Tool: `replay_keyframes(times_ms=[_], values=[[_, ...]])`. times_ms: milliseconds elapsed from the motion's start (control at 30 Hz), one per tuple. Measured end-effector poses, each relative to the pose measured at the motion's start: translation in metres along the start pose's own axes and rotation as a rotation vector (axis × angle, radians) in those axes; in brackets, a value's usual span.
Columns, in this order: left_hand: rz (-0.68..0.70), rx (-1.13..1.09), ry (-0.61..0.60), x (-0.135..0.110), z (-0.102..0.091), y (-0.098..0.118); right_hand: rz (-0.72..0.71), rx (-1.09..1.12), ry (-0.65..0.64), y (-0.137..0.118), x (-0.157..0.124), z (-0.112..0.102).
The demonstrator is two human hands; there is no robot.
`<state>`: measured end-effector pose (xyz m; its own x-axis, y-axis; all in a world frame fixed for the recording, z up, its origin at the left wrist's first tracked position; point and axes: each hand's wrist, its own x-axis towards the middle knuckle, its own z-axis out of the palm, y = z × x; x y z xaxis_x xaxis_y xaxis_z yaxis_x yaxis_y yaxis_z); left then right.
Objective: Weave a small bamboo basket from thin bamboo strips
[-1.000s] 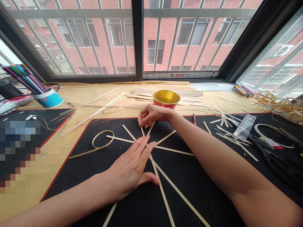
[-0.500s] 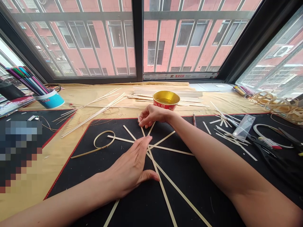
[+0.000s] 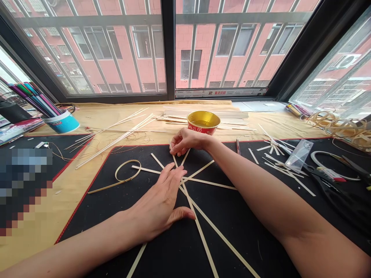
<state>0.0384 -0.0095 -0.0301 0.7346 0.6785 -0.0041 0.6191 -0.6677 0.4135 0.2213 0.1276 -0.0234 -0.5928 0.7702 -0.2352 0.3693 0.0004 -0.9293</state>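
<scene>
Several thin bamboo strips (image 3: 216, 184) lie crossed in a star on a black mat (image 3: 237, 216). My left hand (image 3: 161, 202) lies flat on the crossing point, fingers stretched out and pressing the strips down. My right hand (image 3: 185, 141) reaches across to the far ends of the strips, its fingers curled and pinching the tip of one strip near the mat's far edge. A looped bamboo strip (image 3: 126, 174) lies on the mat to the left of the star.
A gold and red bowl (image 3: 203, 121) stands just behind my right hand, with stacked strips (image 3: 203, 112) behind it. Loose strips (image 3: 116, 135) lie left, a blue pen cup (image 3: 61, 121) far left. Scissors (image 3: 330, 185), a plastic bag (image 3: 300, 154) and coiled strips (image 3: 339, 125) sit right.
My left hand has slid slightly back towards me on the crossing, its fingertips drawing together. My right hand has stayed at the strip ends.
</scene>
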Motion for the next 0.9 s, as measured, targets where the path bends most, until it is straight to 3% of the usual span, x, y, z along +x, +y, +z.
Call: replay_keyframes(times_ms=[400, 733, 900], values=[[0.041, -0.015, 0.067, -0.0009, 0.0012, -0.0017, -0.002, 0.026, 0.050, -0.0012, -0.0009, 0.0039], [0.076, 0.015, -0.030, 0.0023, -0.0030, 0.0013, -0.005, 0.036, 0.051, -0.0001, 0.0002, 0.0027], [0.085, -0.004, -0.007, 0.0035, -0.0023, 0.0008, -0.008, 0.042, 0.049, 0.0001, 0.0010, 0.0021]])
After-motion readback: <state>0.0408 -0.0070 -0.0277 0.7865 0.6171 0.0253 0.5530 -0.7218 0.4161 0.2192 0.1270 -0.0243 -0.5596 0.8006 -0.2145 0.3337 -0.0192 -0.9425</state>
